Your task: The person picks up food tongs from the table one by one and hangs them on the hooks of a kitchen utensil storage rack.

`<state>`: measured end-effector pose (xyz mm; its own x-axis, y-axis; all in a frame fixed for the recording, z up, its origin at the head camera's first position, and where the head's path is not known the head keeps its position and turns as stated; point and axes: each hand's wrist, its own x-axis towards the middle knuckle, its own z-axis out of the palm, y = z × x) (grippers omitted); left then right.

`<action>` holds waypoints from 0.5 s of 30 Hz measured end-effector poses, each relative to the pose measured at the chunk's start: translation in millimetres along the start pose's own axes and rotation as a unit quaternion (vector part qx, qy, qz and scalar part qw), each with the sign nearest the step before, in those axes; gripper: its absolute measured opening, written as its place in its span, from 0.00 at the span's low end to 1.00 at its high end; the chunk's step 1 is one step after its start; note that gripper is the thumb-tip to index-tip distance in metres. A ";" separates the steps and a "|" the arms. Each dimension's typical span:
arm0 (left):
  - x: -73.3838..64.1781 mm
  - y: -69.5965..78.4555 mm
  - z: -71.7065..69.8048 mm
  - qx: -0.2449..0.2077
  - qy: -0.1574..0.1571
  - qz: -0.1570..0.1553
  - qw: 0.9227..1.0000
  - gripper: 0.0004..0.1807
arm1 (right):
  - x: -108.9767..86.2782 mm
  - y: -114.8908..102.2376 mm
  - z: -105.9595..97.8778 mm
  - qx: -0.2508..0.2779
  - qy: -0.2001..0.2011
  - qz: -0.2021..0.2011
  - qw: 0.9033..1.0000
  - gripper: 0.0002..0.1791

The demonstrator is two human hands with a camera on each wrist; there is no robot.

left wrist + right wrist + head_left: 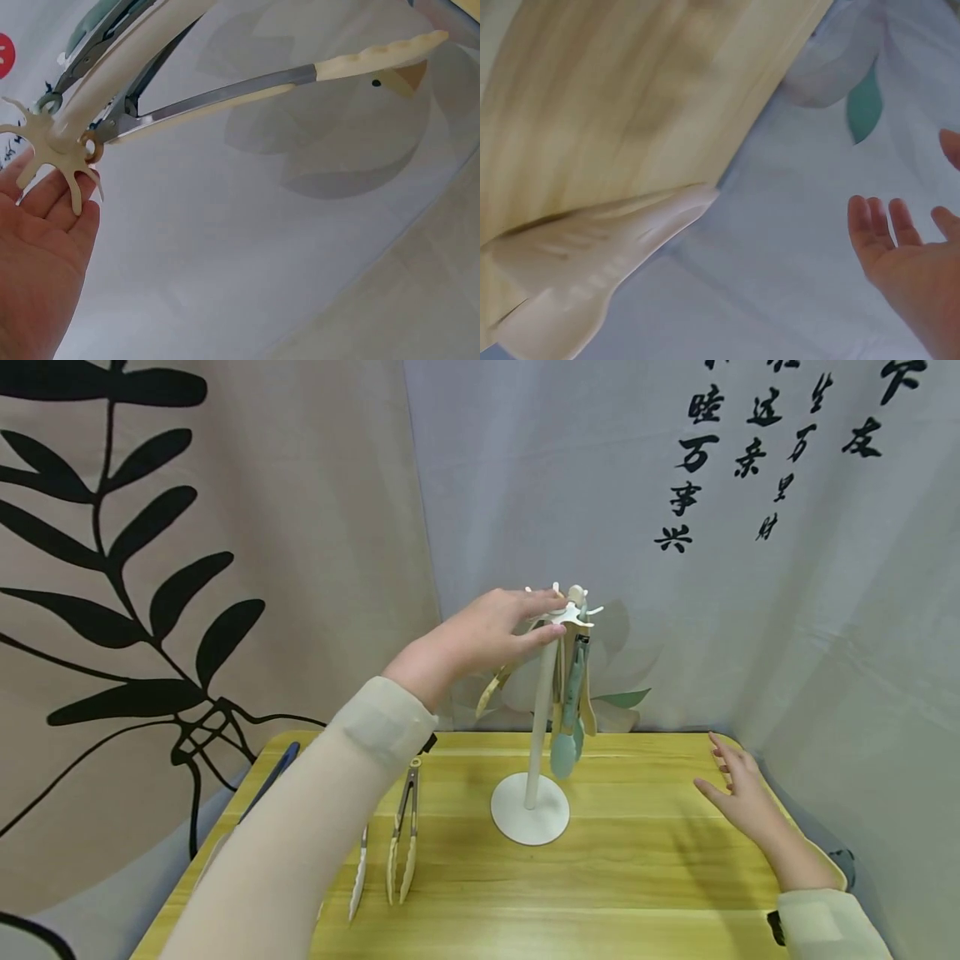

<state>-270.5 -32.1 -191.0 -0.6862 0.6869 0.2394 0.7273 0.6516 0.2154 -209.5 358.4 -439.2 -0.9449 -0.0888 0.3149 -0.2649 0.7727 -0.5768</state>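
The rack (541, 727), touched by the straight-fingered left hand (482, 637), could be tipped if pushed; right of it, the right hand (750, 802) is held empty.

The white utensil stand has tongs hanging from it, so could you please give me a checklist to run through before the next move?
1. White utensil stand has its base on the wooden table: ok.
2. Left grip at the stand's top hooks: ok.
3. Hanging cream-tipped tongs pointing straight down: not ok, they slant outward.
4. Their ring fully seated on a hook: cannot tell.
5. Right grip holding nothing: ok, it is away from the stand.
6. Cream-tipped tongs on the table clear of the base: ok.
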 end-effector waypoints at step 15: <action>2.3 6.6 3.8 0.015 0.024 -0.001 1.000 0.29 | -17.4 49.3 -18.1 -0.109 -0.096 0.124 0.982 0.51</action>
<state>-267.4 -25.0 -192.6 -0.6860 0.6698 0.2842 0.7249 0.6628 0.1875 -202.7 409.4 -459.5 -0.9995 0.0182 0.0261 0.0050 0.8999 -0.4361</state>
